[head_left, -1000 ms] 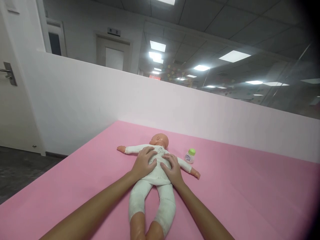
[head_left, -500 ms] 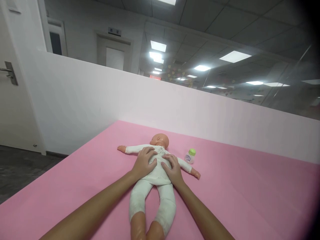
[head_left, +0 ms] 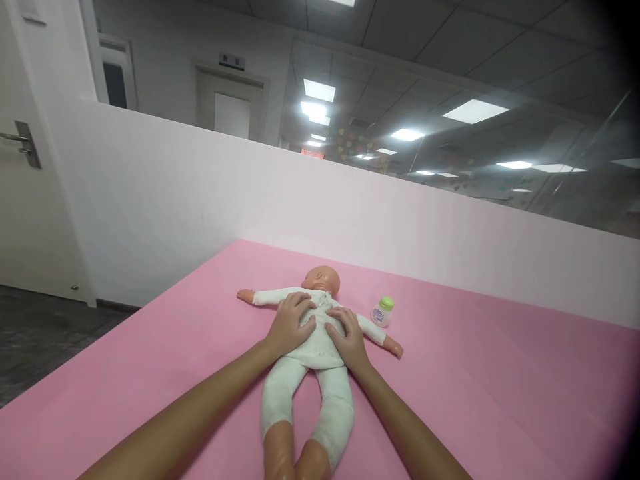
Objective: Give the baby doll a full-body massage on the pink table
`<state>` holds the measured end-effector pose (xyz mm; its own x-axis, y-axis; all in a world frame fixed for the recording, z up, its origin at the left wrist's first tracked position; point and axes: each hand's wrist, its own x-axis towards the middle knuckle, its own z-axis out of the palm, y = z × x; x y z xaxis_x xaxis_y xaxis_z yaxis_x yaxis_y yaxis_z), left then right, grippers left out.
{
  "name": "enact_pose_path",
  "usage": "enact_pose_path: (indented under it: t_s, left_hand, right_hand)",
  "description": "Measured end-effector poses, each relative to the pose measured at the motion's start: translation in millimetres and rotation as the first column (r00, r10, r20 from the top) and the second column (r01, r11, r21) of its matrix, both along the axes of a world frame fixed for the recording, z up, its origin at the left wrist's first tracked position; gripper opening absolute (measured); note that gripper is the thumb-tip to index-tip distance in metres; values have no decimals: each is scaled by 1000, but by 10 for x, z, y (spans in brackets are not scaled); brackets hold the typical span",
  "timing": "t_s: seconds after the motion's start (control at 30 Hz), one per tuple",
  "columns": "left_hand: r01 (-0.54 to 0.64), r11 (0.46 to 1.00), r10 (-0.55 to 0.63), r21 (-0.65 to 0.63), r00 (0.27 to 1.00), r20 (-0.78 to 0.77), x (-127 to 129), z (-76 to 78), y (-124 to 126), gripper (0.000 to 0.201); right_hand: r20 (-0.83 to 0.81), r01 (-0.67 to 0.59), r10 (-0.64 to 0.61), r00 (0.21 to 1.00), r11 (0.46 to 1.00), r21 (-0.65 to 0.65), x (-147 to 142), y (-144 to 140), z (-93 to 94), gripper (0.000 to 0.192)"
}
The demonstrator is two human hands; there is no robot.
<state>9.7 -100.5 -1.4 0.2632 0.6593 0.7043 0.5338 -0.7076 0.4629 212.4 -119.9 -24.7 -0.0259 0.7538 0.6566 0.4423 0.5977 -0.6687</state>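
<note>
A baby doll [head_left: 320, 343] with a white cloth body and plastic head, hands and lower legs lies on a pink table [head_left: 475, 387]. Its head is turned to the left and its arms stretch out to both sides. My left hand [head_left: 291, 323] lies on the left side of the doll's torso, fingers extended and thumb apart. On the right side of the torso rests my right hand [head_left: 349, 337], its fingers also spread. A strip of white cloth shows between the two hands. Neither hand grasps anything.
Beside the doll's arm on the right stands a small clear bottle [head_left: 381, 313] with a green cap. A low white wall [head_left: 350, 207] borders the table at the back. To the left is a door [head_left: 40, 200] with a metal handle.
The whole view has shifted very slightly. Both hands stay in the same place on the doll's torso, and the doll and bottle keep their positions.
</note>
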Motion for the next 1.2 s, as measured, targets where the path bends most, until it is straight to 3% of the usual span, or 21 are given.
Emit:
enact_pose_path:
  t_s: [1.2]
  left_hand:
    - [0,1000,0,-11,1000,-2,-8,21,-15,21]
  right_hand:
    - [1,-11,11,1000,1000,9,-6,0,9,18]
